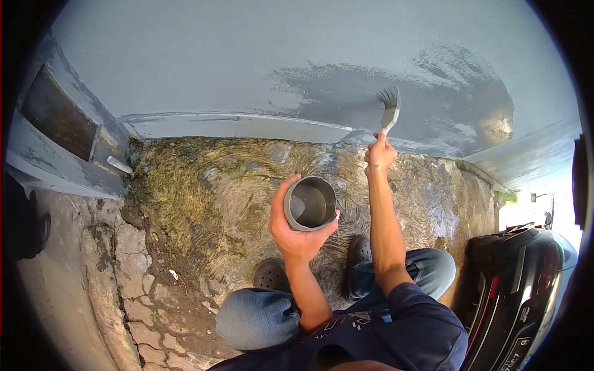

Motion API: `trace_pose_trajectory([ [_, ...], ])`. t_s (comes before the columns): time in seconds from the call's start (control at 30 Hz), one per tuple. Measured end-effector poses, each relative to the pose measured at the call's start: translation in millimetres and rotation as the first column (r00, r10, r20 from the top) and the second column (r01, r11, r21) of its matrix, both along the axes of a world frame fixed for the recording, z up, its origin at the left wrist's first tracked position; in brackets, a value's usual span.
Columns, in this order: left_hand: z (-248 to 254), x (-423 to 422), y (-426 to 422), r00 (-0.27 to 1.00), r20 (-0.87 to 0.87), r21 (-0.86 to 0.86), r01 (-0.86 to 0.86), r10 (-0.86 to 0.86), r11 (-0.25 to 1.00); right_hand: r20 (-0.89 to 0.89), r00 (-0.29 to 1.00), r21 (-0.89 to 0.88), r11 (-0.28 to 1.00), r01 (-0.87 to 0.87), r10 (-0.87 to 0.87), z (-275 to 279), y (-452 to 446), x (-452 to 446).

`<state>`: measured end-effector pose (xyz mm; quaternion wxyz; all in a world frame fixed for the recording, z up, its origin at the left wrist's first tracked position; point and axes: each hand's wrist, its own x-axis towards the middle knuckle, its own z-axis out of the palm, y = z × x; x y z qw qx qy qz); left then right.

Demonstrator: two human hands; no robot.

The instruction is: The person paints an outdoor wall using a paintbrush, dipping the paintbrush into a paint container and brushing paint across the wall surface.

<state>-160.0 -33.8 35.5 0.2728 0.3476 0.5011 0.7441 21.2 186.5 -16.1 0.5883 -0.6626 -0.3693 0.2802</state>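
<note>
My left hand [296, 243] is wrapped round a grey round container [310, 203], held over the ground with its open top towards me. Some grey paint shows inside it. Ahead and to the right, my right hand [380, 154] grips the handle of a paintbrush [390, 110]. The brush's splayed dark bristles are at the wall [185, 68], against a patch of darker, wet-looking grey paint [346, 93]. The patch has streaky upper edges and spreads to both sides of the brush.
Rough, mossy concrete ground [204, 204] runs along the wall's foot. At the left are a recessed opening [60, 114], a short pipe [119, 164] and cracked paving [132, 260]. A dark car [523, 290] stands at the right. My knees and shoes are below.
</note>
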Motion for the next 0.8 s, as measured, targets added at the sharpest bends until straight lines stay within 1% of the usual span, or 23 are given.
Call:
trace_pose_trajectory([
  [0.03,-0.5,0.8,1.7,1.0,0.022,-0.002,0.015,-0.015,1.0,-0.188,0.979,-0.037,0.997,0.071,-0.077,8.1,-1.1,5.7],
  [0.1,-5.0,3.6,6.3,0.998,0.055,-0.004,0.03,-0.03,1.0,-0.124,0.987,-0.037,0.994,0.098,-0.102,6.8,-2.8,-6.9],
  [0.13,-6.7,4.8,7.7,0.997,0.074,-0.02,0.04,-0.038,0.999,0.043,0.998,-0.04,0.998,0.041,-0.039,-8.3,-2.4,-13.0],
  [0.17,-6.4,6.0,9.1,0.996,0.088,-0.027,0.019,-0.017,0.999,0.272,0.962,0.039,0.999,-0.02,0.008,-18.4,-7.2,-28.2],
  [0.2,-5.8,6.9,12.0,0.998,0.059,-0.019,0.029,-0.028,0.999,0.482,0.875,0.104,0.989,-0.105,0.042,-20.2,-15.2,-55.8],
  [0.23,-6.3,7.6,14.8,0.999,0.024,-0.014,0.041,-0.041,0.999,0.495,0.858,0.022,0.986,-0.167,0.134,-18.8,-22.8,-79.4],
  [0.27,-11.4,11.2,17.4,0.996,0.072,0.013,0.049,-0.05,0.999,0.497,0.839,-0.063,0.973,-0.221,0.223,-0.5,-38.1,-108.8],
  [0.3,-12.8,12.5,18.0,0.997,0.067,0.0,0.033,-0.033,0.999,0.489,0.838,-0.075,0.969,-0.237,0.242,1.0,-43.8,-127.2],
  [0.37,-13.7,13.3,18.2,0.998,0.05,0.031,0.039,-0.041,0.999,0.546,0.735,-0.077,0.898,-0.433,0.401,-0.6,-48.8,-150.9],
  [0.4,-12.0,9.9,16.7,0.998,0.033,-0.009,0.049,-0.049,0.999,0.535,0.741,-0.081,0.897,-0.434,0.406,-4.0,-49.8,-155.1],
  [0.43,-10.2,7.3,15.4,0.999,0.024,-0.019,0.048,-0.047,0.999,0.524,0.735,-0.061,0.88,-0.472,0.43,-6.5,-50.7,-157.8],
  [0.5,-7.0,0.3,16.7,0.999,0.001,0.0,-0.037,0.037,0.999,0.506,0.725,-0.028,0.849,-0.528,0.467,-9.9,-45.2,-156.0],
  [0.57,-6.2,-3.2,16.7,0.995,-0.02,0.013,-0.097,0.097,0.995,0.386,0.831,-0.058,0.91,-0.411,0.4,-20.4,-21.8,-132.5],
  [0.63,-4.2,-4.8,13.8,0.986,-0.032,-0.045,-0.165,0.163,0.985,0.285,0.911,0.02,0.948,-0.318,0.299,-35.8,-10.9,-108.6],
  [0.67,-7.1,-5.8,13.5,0.971,-0.123,-0.04,-0.211,0.205,0.977,0.123,0.965,0.075,0.968,-0.24,0.23,-49.4,-5.7,-98.4],
  [0.7,-8.9,-5.0,13.3,0.964,-0.155,-0.045,-0.225,0.216,0.973,-0.049,0.987,0.111,0.983,-0.146,0.152,-58.9,-2.0,-91.0],
  [0.73,-9.6,-2.7,13.2,0.964,-0.133,-0.051,-0.24,0.232,0.969,-0.083,0.984,0.103,0.983,-0.149,0.157,-53.1,-1.9,-85.9],
  [0.77,-10.0,0.1,13.7,0.963,-0.113,-0.058,-0.251,0.243,0.966,-0.308,0.951,0.012,0.999,-0.029,0.032,-47.8,-1.3,-77.3],
  [0.8,-8.6,2.2,14.0,0.947,-0.173,-0.074,-0.288,0.272,0.955,-0.499,0.858,-0.115,0.991,0.075,-0.122,-42.1,-4.5,-69.0],
])
